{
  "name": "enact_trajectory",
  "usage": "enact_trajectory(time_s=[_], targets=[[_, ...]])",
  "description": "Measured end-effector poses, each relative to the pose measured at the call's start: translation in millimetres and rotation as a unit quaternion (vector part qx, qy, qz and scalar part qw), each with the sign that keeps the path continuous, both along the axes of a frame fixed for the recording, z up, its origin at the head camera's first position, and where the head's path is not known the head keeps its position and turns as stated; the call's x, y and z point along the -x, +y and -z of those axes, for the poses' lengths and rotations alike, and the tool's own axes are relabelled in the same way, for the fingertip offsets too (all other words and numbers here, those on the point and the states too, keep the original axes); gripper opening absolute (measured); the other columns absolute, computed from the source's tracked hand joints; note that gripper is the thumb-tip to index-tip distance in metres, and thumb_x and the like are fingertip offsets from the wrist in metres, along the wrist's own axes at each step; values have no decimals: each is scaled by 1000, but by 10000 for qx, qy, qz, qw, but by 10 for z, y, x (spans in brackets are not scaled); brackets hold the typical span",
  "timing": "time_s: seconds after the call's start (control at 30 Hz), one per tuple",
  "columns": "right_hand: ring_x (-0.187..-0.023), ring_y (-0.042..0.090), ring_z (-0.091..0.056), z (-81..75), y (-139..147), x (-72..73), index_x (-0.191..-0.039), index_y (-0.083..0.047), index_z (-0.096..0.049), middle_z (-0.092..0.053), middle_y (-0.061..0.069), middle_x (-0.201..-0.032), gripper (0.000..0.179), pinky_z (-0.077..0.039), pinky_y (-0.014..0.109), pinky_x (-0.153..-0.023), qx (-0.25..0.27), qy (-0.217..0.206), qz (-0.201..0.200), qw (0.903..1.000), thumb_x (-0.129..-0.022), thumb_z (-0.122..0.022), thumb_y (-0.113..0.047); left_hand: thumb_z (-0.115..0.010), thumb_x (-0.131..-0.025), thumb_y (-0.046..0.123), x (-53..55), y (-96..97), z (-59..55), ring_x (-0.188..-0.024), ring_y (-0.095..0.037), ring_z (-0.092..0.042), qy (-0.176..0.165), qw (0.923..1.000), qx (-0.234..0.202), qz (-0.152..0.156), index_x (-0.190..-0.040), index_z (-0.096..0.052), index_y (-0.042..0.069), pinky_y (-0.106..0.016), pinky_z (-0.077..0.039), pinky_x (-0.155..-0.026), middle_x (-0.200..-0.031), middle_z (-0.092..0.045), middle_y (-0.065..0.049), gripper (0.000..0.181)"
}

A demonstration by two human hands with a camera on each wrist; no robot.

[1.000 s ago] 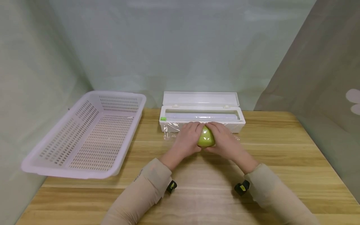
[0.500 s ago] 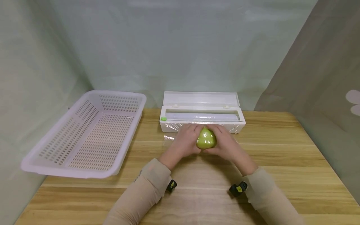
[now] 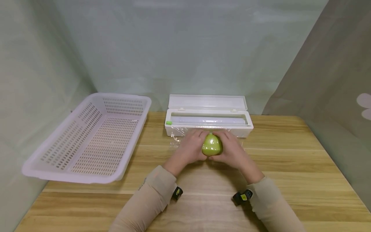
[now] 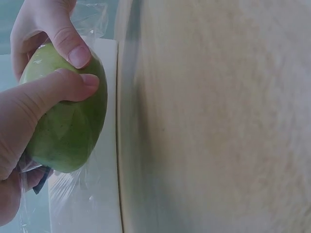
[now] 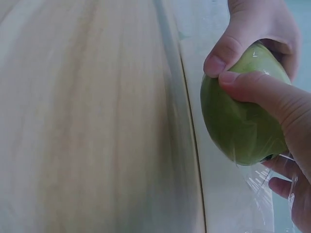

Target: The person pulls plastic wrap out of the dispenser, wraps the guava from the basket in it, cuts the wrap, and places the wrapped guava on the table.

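In front of the cling film box (image 3: 208, 131), both hands hold a smooth green fruit (image 3: 212, 145), mango- or pear-shaped. My left hand (image 3: 191, 146) grips its left side and my right hand (image 3: 230, 146) its right. Both thumbs press side by side on the near face in the wrist views, fingers curled round the far side. Clear cling film (image 4: 73, 187) clings to the fruit (image 4: 68, 126) and stretches back to the box. In the right wrist view, creased film (image 5: 260, 187) hangs off the fruit's end beside the fingers. The far side is hidden.
The white box's lid (image 3: 207, 102) stands raised at the back, with the film roll (image 3: 208, 120) inside and a green slider (image 3: 169, 122) at its left end. A white slotted basket (image 3: 116, 175) sits at the left of the wooden table (image 3: 290, 167).
Both hands have drawn the fruit slightly towards me and tipped it, showing more of its face. The right forearm has swung inward. The film between box and fruit has shifted.
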State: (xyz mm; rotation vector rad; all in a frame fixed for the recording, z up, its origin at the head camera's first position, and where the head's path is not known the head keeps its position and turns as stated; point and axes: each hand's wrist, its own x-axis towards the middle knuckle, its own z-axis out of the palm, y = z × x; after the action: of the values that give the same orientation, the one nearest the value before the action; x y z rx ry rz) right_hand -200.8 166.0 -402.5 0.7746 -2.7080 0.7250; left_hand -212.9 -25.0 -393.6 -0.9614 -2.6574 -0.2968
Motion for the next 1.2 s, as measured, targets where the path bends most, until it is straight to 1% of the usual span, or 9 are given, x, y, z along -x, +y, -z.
enact_trajectory(time_s=[0.27,0.43,0.6,0.77,0.9,1.0,1.1,1.2], targets=[[-117,29,-51,30,-7,-26,-130,-5,-49,-54,12,-128,87,-39,50,-103,-86,0,96,9999,-60,-88,-39,-84,-58,41,-10,-15,30,-111,-23,-58,119,9999,55,5,-128,-53,0,-35,-42,-103,-121,-63,-11,87],[-116,28,-52,37,-8,-42,-129,-4,-49,-55,12,-127,86,-40,49,-101,-73,101,56,9999,-60,-88,-39,-85,-57,41,-10,-21,37,-110,-22,-59,142,9999,-11,45,-126,-54,0,-34,-43,-103,-119,-64,-11,86],[-114,27,-53,36,0,-40,-129,-5,-50,-56,10,-126,86,-43,47,-99,-30,87,7,10000,-60,-88,-39,-85,-57,43,-5,-34,40,-112,-22,-59,-135,9997,-193,35,-127,-53,3,-33,-43,-103,-121,-64,-9,87],[-114,25,-54,21,2,-33,-133,-6,-50,-56,9,-127,88,-45,46,-98,49,8,-76,10000,-61,-87,-40,-85,-58,44,-6,-62,30,-114,-23,-58,-429,9982,-416,33,-127,-54,3,-34,-45,-101,-121,-63,-9,86],[-117,25,-52,15,5,-34,-138,-8,-45,-54,9,-131,93,-44,47,-99,135,-110,-152,9997,-62,-87,-40,-85,-56,43,-5,-78,15,-111,-24,-57,-635,9967,-496,-1,-125,-55,5,-34,-49,-96,-118,-64,-8,84],[-120,25,-51,9,4,-36,-141,-10,-41,-51,7,-135,95,-43,48,-100,252,-230,-226,9992,-62,-87,-38,-86,-56,42,-1,-79,-1,-110,-23,-57,-804,9953,-544,-12,-124,-55,6,-35,-50,-94,-116,-65,-7,84],[-121,25,-49,4,-6,-42,-140,-12,-40,-50,5,-135,94,-42,48,-101,276,-350,-268,9986,-62,-87,-37,-87,-55,41,5,-72,-16,-108,-22,-57,-968,9936,-586,-6,-123,-56,6,-34,-51,-92,-114,-65,-6,82],[-119,26,-49,2,-21,-65,-137,-11,-41,-50,8,-133,92,-42,48,-101,149,-412,-214,9988,-62,-87,-38,-87,-55,40,7,-65,-33,-106,-21,-58,-1045,9928,-587,25,-122,-56,7,-33,-51,-90,-112,-65,-4,81]])
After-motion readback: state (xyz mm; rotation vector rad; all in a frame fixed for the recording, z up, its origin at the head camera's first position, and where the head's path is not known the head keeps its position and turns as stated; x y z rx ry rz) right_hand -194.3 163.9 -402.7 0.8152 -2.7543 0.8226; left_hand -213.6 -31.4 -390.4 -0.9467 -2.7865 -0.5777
